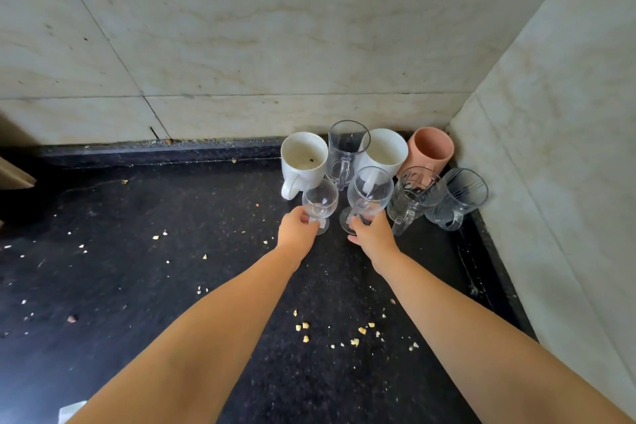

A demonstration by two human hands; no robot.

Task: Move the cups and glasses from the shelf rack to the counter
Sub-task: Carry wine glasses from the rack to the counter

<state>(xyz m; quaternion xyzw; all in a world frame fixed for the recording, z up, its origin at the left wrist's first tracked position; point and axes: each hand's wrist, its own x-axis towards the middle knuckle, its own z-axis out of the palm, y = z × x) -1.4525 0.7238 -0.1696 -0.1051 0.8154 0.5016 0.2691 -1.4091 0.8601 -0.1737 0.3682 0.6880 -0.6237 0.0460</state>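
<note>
The stems of both wine glasses are hidden by the fingers wrapped around them, and only part of each foot can be seen. The small wine glass (320,201) is held at the stem by the left hand (296,230), its foot on or just above the black table (172,268); which cannot be told. The larger wine glass (370,191) is gripped the same way by the right hand (373,234), just beside the first.

Behind them, in the corner, a row is formed by a white mug (303,158), a clear glass mug (346,148), a second white mug (383,153) partly covered by the larger wine glass, and a pink cup (430,150) against the right wall (550,113). Two clear patterned mugs (413,198) (457,200) are seen in front of the pink cup, hiding its base. Pale crumbs (304,326) are scattered over the table. At the left edge a brown object (13,175) is cut off and cannot be identified.
</note>
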